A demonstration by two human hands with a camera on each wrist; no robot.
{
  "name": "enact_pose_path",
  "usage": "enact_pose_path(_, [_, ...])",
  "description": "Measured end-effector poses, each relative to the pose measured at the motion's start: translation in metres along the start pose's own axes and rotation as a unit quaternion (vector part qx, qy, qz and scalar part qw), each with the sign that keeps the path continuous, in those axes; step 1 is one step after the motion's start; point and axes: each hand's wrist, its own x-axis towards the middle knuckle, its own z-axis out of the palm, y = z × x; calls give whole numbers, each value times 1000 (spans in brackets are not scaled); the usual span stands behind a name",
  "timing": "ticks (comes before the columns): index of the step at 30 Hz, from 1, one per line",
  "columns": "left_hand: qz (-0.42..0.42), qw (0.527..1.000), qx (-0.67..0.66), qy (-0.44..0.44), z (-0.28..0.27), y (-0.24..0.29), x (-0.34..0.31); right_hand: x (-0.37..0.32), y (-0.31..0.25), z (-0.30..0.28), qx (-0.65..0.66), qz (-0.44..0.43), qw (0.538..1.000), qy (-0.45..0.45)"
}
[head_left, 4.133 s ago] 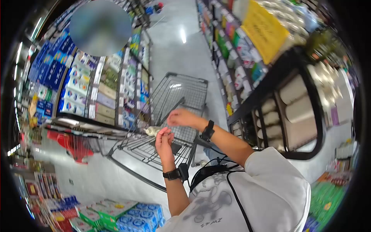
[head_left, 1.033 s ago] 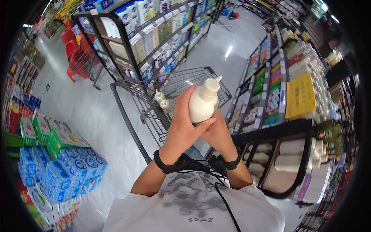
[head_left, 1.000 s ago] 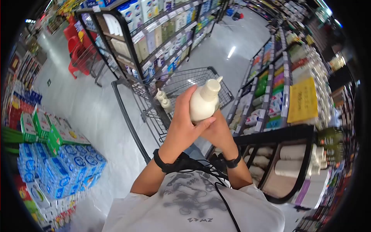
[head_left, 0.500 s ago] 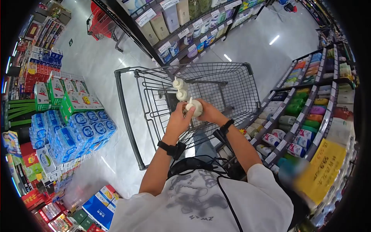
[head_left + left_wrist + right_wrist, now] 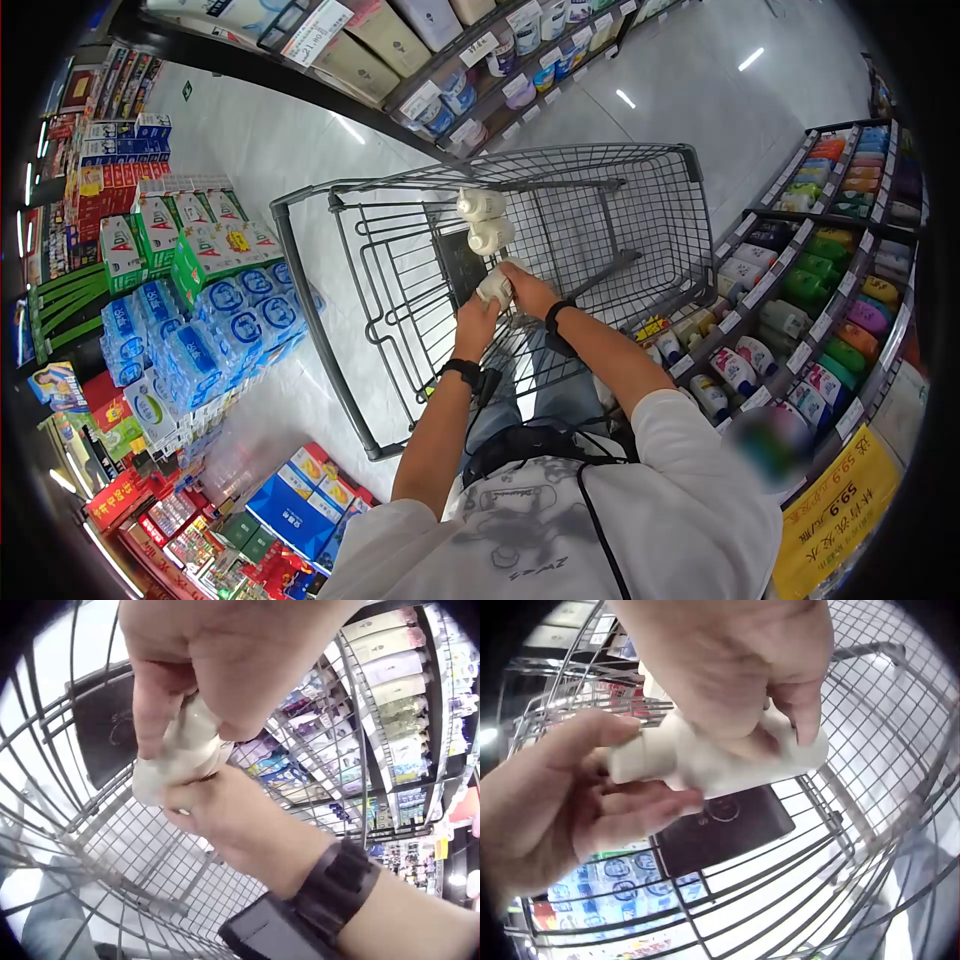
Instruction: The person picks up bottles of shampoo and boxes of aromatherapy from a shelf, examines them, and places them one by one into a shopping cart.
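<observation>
Both hands grip a cream-coloured bottle (image 5: 495,288) low over the near side of the shopping cart. The left hand (image 5: 476,322) has its thumb and fingers around the cap end, as the right wrist view shows on the bottle (image 5: 724,761). The right hand (image 5: 735,667) curls its fingers round the body of the bottle, which lies on its side there. Close beyond the hands, two similar cream bottles (image 5: 480,204) (image 5: 491,237) stand side by side in the cart, against a dark panel (image 5: 456,265). Fingers hide part of the held bottle.
The wire cart (image 5: 640,215) spans the middle, its handle (image 5: 325,330) at the left. Shelves of bottles (image 5: 735,370) run along the right, and another shelf (image 5: 400,60) stands at the top. Blue-wrapped packs (image 5: 210,330) are stacked at left, with a yellow sign (image 5: 838,515) lower right.
The hands have lowered the bottle from in front of the chest to the cart and tilted it over. The head view has turned down, bringing more of the cart into sight.
</observation>
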Motion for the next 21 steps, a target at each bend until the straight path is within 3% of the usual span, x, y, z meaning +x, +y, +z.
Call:
enact_pose_path(1, [-4,1000,-8,21,6,1,1,2,6,10,42,31,998,21])
enact_pose_path(4, [-48,999,12,14,16,-8,10,8,21,33,-42,21,993,111])
enact_pose_path(5, [-68,998,17,6,17,-7,17,12,19,28,-15,52,994,99])
enact_pose_path(7, [-18,998,48,43,23,-9,19,11,17,22,43,115,990,73])
enact_pose_path(10, [0,997,69,46,41,-24,37,15,36,28,80,102,988,83])
enact_pose_path(12, [2,995,95,43,45,-33,45,17,39,27,98,138,982,83])
enact_pose_path(15, [-24,995,67,65,27,-1,42,25,53,33,126,162,977,63])
enact_pose_path(19, [-51,997,46,26,17,-6,51,20,32,20,131,149,979,55])
enact_pose_path(20, [-70,996,62,11,19,-16,55,18,25,24,126,170,972,99])
enact_pose_path(21, [-6,993,114,16,19,-28,57,15,21,22,165,210,960,85])
